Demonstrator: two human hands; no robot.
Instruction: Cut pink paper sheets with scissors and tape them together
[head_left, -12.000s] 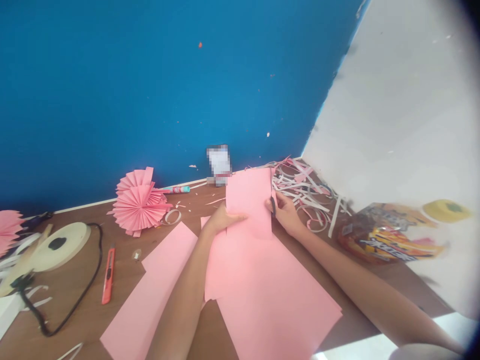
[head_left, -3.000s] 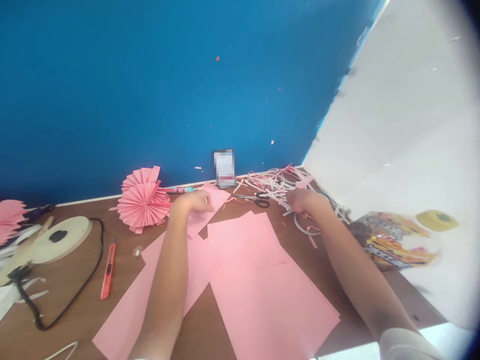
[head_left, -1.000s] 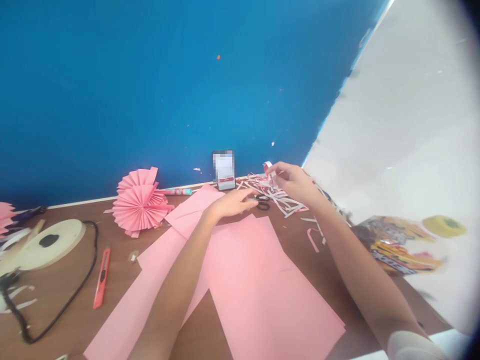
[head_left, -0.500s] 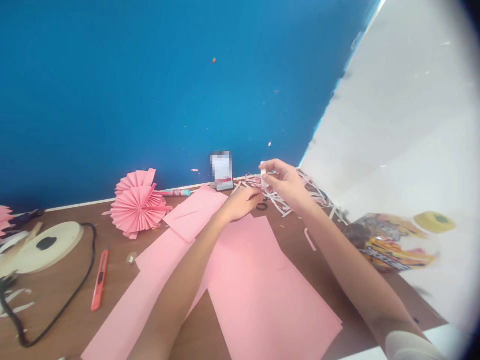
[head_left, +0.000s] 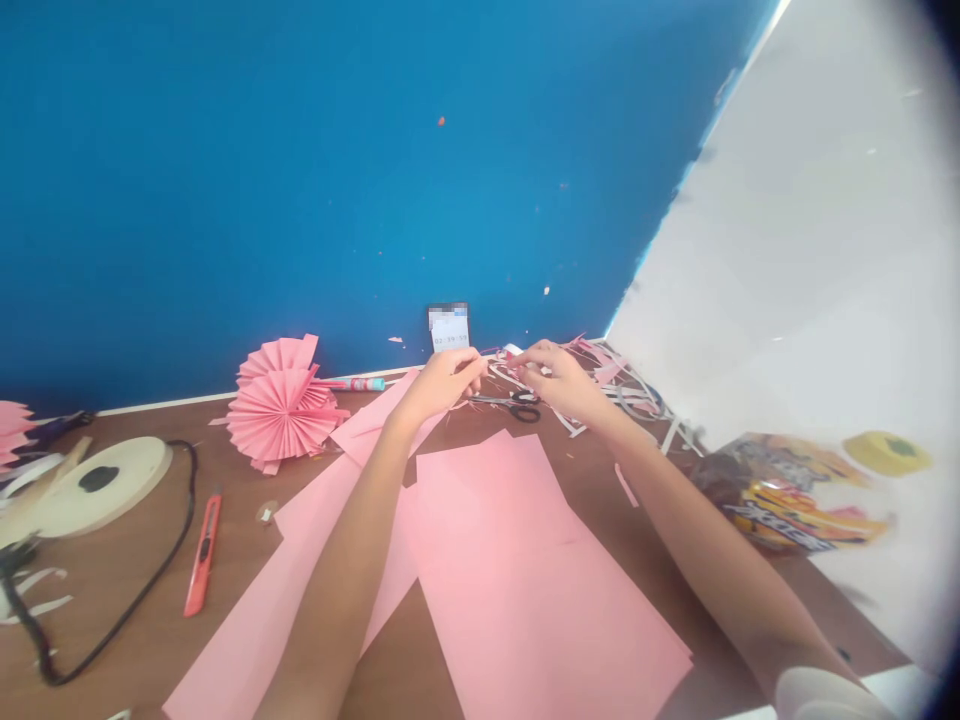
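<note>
My right hand (head_left: 559, 378) is raised over the far part of the desk, its fingers bent together around a small white piece (head_left: 513, 350) that looks like a folded paper strip. Facing it, my left hand (head_left: 451, 380) has its thumb and fingertips pinched together; whatever is between them is too small to make out. Below and between the hands lies a pair of scissors (head_left: 525, 408) with dark handles. Pink paper sheets (head_left: 502, 560) are spread under my forearms, partly overlapping.
Pink pleated paper rosettes (head_left: 285, 412) stand left of a phone (head_left: 450, 328) leaning on the blue wall. A red box cutter (head_left: 202, 555), a black cable (head_left: 161, 580) and a pale round disc (head_left: 135, 490) lie left. Paper scraps (head_left: 637, 385) and a snack packet (head_left: 802, 510) are right.
My left hand has moved up and left, in front of the phone's lower part. My right hand has lowered, tilting the white piece. The scissors show more fully now.
</note>
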